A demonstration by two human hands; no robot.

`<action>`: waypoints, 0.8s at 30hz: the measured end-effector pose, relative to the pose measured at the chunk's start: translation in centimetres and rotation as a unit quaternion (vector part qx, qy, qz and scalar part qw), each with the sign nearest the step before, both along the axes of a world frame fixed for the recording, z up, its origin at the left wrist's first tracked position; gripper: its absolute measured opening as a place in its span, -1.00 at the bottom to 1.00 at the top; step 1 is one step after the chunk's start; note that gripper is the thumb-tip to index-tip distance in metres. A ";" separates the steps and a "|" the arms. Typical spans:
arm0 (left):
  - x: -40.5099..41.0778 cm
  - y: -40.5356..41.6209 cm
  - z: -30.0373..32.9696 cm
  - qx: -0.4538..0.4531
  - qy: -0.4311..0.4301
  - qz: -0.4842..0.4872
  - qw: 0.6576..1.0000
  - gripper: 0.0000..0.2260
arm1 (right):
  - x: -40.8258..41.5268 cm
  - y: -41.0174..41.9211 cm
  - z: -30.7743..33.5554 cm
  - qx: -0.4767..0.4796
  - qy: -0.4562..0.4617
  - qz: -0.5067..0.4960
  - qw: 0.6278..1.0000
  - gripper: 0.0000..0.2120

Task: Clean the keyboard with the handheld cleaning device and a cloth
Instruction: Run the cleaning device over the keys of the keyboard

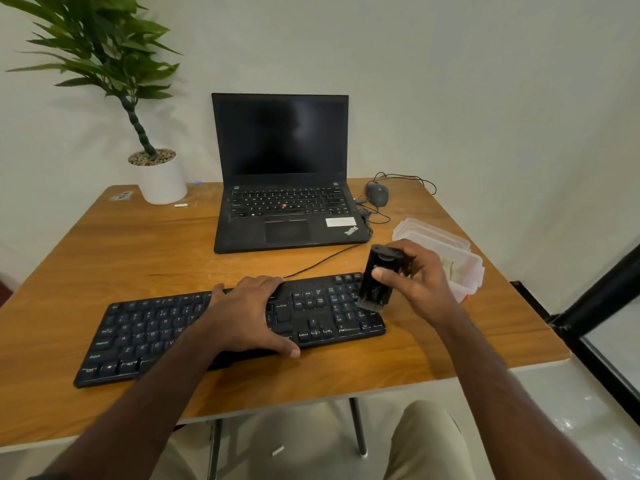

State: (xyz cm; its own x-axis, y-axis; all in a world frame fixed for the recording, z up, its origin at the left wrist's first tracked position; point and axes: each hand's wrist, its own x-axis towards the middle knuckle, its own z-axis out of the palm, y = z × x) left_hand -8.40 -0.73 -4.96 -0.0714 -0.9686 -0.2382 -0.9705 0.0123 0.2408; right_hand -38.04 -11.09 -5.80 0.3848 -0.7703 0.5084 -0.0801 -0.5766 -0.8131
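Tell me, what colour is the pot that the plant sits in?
The plant pot is plain white, with brownish pebbles on top; the head view shows it clearly.

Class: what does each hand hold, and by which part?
Right hand grips the cleaning device around its upper body, brush end down. Left hand rests flat on the keyboard.

**Counter layout, head view**

Keyboard [221,327] lies across the near part of the counter [346,368], slanted, left end nearer the front edge. Laptop [284,188] sits open behind it, centre-back. Potted plant [159,174] at back left corner. Mouse [377,194] just right of the laptop, cable trailing behind it. Plastic container [446,258] right of the keyboard's far end. Left hand [249,313] rests on the keyboard's middle; right hand [412,278] holds the cleaning device [379,275] upright over its right end.
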 end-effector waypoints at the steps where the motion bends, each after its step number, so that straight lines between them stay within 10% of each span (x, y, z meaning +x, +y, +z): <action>1: 0.0 0.0 0.0 0.000 0.000 0.000 1.000 0.23 | 0.3 0.3 -0.4 0.003 0.006 0.008 1.000 -0.69; 24: 0.2 -0.1 -0.4 -0.015 0.009 0.002 1.000 0.22 | 3.5 0.3 -0.1 0.002 0.088 0.031 0.996 -0.70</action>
State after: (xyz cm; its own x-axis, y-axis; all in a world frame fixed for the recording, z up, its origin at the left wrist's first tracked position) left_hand -8.22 -0.79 -5.40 -0.0721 -0.9753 -0.2086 -0.9659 0.0162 0.2584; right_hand -34.53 -10.83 -5.90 0.5150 -0.7437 0.4262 -0.1863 -0.5825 -0.7912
